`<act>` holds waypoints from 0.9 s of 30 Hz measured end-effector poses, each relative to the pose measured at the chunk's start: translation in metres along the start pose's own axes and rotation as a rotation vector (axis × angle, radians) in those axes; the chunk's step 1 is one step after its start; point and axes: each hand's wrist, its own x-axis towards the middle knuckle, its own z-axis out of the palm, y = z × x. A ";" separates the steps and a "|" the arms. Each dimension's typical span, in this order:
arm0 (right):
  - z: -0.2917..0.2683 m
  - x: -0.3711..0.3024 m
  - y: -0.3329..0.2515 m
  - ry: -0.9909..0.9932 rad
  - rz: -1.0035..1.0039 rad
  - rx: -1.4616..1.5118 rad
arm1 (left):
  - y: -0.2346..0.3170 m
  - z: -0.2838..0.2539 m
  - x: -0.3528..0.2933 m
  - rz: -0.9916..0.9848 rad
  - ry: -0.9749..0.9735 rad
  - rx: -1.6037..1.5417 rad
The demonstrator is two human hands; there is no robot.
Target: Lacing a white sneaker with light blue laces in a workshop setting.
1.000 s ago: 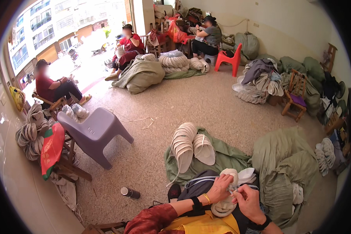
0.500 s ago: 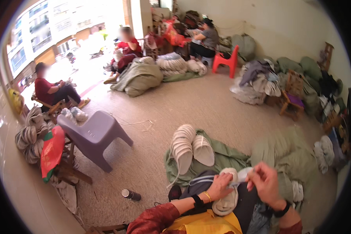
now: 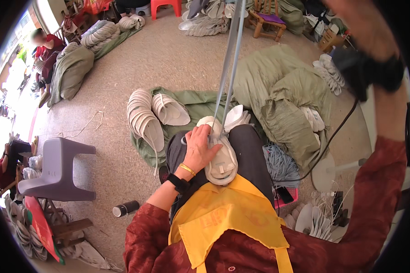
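On the lap, across the dark trouser legs, a pale shoe (image 3: 222, 166) lies above the yellow apron (image 3: 228, 204). Left hand (image 3: 200, 148) spread over its upper part, thumb across the middle, apparently steadying it. Right hand (image 3: 364, 22) raised high at the picture's edge, blurred and cut off; cannot tell whether it grips anything. Two blue-grey strands (image 3: 236, 57) rise taut from the shoe and leave at the top.

Progress, as judged: strands attached to or passed through the shoe, long lengths loose, so this piece looks unfinished. Entry point partly hidden by the left hand. Stitching too small to read.

Around: a long stack of pale shoe pieces (image 3: 143, 118) and a shorter stack (image 3: 170, 110) on green cloth (image 3: 200, 103); whether worked or unworked, unclear. Blue-grey cord bundle (image 3: 281, 166) beside the right leg. Bulky green sack (image 3: 278, 82) ahead right. A black cable (image 3: 337, 136) curves below the raised arm, a possible snag. Dark bottle (image 3: 125, 209) on the floor, left, well clear.
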 end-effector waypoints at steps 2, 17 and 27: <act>-0.009 -0.006 -0.001 0.021 0.013 0.013 | 0.000 -0.004 -0.001 -0.007 -0.013 0.019; -0.126 -0.060 0.017 0.187 0.062 0.055 | -0.022 -0.028 -0.008 -0.096 -0.065 -0.347; -0.217 -0.122 0.037 0.297 0.120 0.081 | 0.002 -0.036 0.011 -0.122 -0.096 -0.462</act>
